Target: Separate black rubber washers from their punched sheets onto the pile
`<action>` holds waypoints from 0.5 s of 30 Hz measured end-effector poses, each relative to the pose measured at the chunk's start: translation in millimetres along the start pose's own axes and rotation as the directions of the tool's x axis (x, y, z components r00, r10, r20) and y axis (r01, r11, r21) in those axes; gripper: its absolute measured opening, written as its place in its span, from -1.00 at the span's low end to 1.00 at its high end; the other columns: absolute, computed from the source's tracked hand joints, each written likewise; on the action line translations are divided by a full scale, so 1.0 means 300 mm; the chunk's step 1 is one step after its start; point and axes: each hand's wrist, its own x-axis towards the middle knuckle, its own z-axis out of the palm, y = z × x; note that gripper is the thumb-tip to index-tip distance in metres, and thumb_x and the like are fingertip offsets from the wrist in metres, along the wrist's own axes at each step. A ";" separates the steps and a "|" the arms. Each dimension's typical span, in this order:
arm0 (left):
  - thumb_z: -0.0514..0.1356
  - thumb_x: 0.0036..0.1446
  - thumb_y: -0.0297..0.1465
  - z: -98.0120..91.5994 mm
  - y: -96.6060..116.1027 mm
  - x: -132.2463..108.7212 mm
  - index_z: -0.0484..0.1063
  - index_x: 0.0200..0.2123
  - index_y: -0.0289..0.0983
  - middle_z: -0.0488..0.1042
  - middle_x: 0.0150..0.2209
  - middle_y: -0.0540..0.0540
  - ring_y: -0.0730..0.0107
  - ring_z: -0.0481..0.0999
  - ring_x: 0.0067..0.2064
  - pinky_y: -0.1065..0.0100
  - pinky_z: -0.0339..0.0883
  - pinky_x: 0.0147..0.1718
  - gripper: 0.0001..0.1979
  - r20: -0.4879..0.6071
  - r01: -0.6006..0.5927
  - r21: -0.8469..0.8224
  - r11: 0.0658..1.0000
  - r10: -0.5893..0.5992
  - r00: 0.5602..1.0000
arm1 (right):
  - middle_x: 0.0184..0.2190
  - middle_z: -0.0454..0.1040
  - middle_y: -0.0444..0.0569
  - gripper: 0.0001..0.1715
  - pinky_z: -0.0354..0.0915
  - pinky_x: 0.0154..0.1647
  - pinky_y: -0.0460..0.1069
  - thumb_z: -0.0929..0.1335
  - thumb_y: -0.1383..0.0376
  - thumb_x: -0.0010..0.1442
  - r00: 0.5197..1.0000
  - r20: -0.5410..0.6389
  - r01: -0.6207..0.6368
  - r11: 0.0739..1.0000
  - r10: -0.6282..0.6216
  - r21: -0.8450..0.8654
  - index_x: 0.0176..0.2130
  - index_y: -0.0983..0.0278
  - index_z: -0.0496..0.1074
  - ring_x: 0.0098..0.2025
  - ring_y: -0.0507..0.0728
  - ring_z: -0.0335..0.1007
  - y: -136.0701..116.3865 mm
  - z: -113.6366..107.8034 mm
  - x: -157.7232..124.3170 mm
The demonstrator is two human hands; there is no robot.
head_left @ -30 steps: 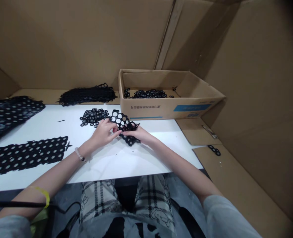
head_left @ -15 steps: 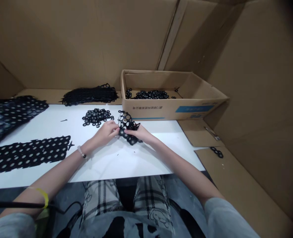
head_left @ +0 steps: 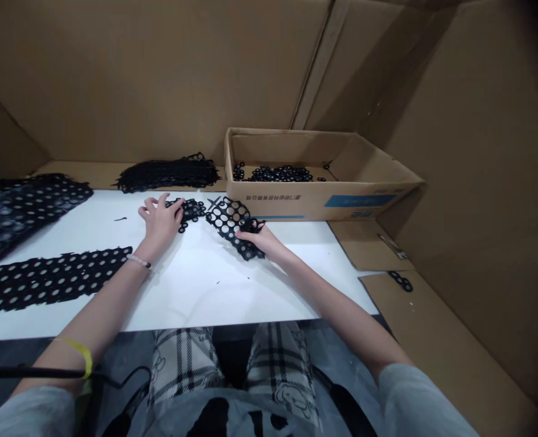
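My left hand [head_left: 160, 220] lies open with its fingers spread, and its fingertips are at the edge of a small pile of black rubber-like rings [head_left: 189, 210] on the white table [head_left: 196, 297]. My right hand [head_left: 255, 238] pinches the near end of a black perforated sheet [head_left: 227, 220]. The sheet lies flat and slanted on the table, with a bunched piece at its end under my fingers. A small black X-shaped scrap [head_left: 213, 203] lies just beyond the sheet.
A cardboard box [head_left: 314, 206] holding loose black rings stands at the table's back edge. Stacked perforated sheets [head_left: 166, 175] lie behind the table, more [head_left: 27, 212] lie at left, and a long strip [head_left: 45, 282] lies in front. Cardboard walls surround the table.
My hands have separated. My left hand has let go of the sheet and moved left to the ring pile. The sheet now lies flatter on the table, held by my right hand.
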 end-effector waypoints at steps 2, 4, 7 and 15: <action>0.03 0.25 -0.24 -0.006 0.032 -0.009 0.43 0.07 -0.15 0.27 0.20 -0.24 -0.25 0.09 0.12 -0.20 -0.07 0.00 -0.62 0.004 -0.063 -0.080 0.995 0.063 0.998 | -0.27 0.57 0.00 -0.63 0.32 -0.05 0.08 0.53 0.23 -0.22 1.000 0.005 -0.029 0.999 0.029 0.021 -0.35 0.29 0.49 -0.17 0.18 0.45 -0.007 0.006 -0.007; 0.04 0.24 -0.18 -0.011 0.071 -0.017 0.40 0.08 -0.16 0.36 0.12 -0.21 -0.14 0.14 0.09 -0.14 -0.03 0.04 -0.60 0.049 -0.123 -0.239 0.963 0.139 0.989 | -0.25 0.57 -0.01 -0.63 0.31 -0.02 0.07 0.54 0.24 -0.23 0.999 0.025 -0.036 0.998 0.034 0.059 -0.34 0.29 0.50 -0.16 0.17 0.45 -0.016 0.009 -0.015; 0.12 0.15 -0.08 0.006 0.126 -0.034 0.37 -0.01 -0.23 0.47 -0.07 -0.18 0.06 0.32 -0.03 0.07 0.21 -0.04 -0.56 0.254 -0.019 -0.598 0.801 0.212 0.944 | -0.25 0.57 -0.02 -0.62 0.29 0.00 0.06 0.54 0.24 -0.22 0.995 0.098 -0.028 0.995 0.019 0.097 -0.33 0.29 0.52 -0.16 0.15 0.44 -0.026 0.013 -0.028; 0.26 0.04 -0.19 -0.018 0.154 -0.070 0.26 -0.18 -0.21 0.35 -0.10 -0.14 0.21 0.34 -0.08 0.18 0.25 -0.11 -0.65 -0.107 -0.087 -0.597 0.797 0.028 0.994 | -0.33 0.57 -0.04 -0.63 0.28 0.01 0.06 0.56 0.23 -0.23 0.981 0.192 -0.030 0.998 0.018 0.061 -0.35 0.31 0.55 -0.24 0.11 0.45 -0.005 0.023 -0.029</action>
